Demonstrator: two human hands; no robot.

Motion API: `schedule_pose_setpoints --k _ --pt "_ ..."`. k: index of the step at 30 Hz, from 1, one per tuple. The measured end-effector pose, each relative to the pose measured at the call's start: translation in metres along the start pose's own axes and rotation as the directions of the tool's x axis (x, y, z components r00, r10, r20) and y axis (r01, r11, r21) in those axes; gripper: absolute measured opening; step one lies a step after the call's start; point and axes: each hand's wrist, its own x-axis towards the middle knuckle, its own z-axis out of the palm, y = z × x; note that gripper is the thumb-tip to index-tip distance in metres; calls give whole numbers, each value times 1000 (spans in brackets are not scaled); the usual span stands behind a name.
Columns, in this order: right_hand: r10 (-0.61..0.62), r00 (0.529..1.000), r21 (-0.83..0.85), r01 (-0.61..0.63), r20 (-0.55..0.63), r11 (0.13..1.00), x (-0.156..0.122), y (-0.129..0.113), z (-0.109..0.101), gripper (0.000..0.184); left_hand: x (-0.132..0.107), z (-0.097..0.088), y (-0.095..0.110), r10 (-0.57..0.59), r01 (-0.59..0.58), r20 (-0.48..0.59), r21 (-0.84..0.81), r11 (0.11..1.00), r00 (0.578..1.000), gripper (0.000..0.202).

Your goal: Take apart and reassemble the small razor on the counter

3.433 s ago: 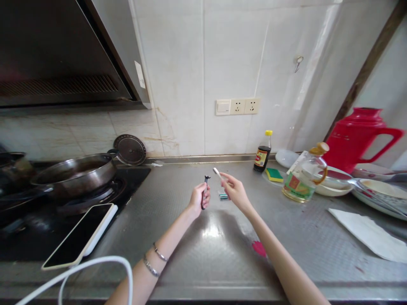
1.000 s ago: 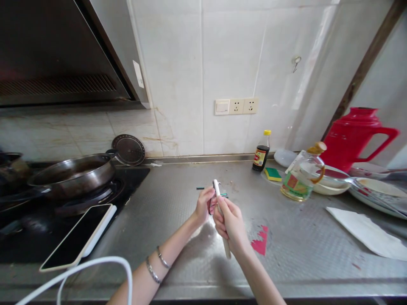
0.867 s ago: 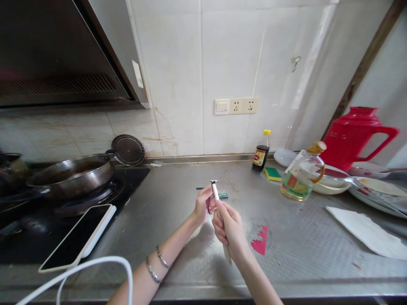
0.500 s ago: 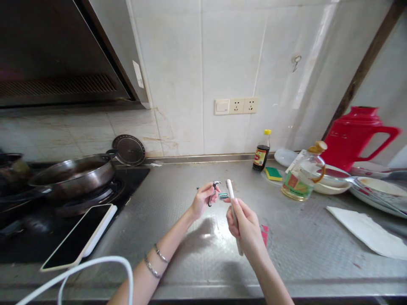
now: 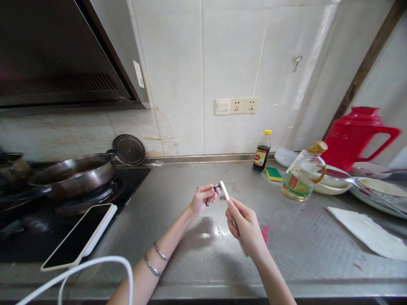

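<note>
Over the steel counter [image 5: 190,254], my left hand [image 5: 201,200] is closed round a small black razor handle [image 5: 212,191], whose metal head points right. My right hand [image 5: 243,224] is closed round a white toothbrush [image 5: 223,189], bristle end up and touching the razor's head. Just behind the two tips a small green item lies on the counter, mostly hidden. Bracelets [image 5: 154,260] circle my left wrist.
A phone [image 5: 79,235] lies on the black stove next to a wok [image 5: 71,171]. To the right stand a sauce bottle [image 5: 262,151], a sponge [image 5: 274,173], an oil jug [image 5: 302,176], plates [image 5: 375,190], a red thermos [image 5: 358,135] and a paper towel [image 5: 369,233]. A white cable [image 5: 95,267] loops at the front left.
My right hand swung the toothbrush away to the right, then brought its head back against the razor. My left hand tilted the razor's head to the right.
</note>
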Motion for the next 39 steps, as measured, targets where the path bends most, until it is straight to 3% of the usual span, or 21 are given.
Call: schedule_pose_setpoints --k 4,8,13,18,23,27,29,33,39 --pt "40 997 12 -41 69 999 -3 -3 -1 39 0 0 0 12 -12 -2 12 1000 1000 24" --pt "58 998 83 -58 3 995 -2 -6 -5 42 0 0 1 15 -15 14 38 999 1000 27" --pt "86 996 118 -89 28 989 -2 -6 -3 45 0 0 4 26 -27 25 38 999 999 27" --pt "57 996 12 -58 70 998 -3 -10 -6 45 0 1 2 19 -20 15 37 999 1000 25" --pt "114 963 -150 -79 244 986 -4 -18 -12 42 1 2 -1 18 -17 -25 32 999 1000 19" --pt "4 984 -215 35 175 976 3 -20 -24 41 1 3 1 -40 38 -59 -35 999 997 21" --pt "-105 986 -327 142 130 934 12 -21 -32 38 1 4 2 -101 96 -55 -83 992 993 24" --pt "-291 944 -565 327 157 757 35 -22 -44 32 0 8 3 -178 166 -61 -163 973 982 27" --pt "-362 874 -665 483 325 569 61 -26 -47 34 -1 10 2 -209 193 -45 -240 952 977 24"
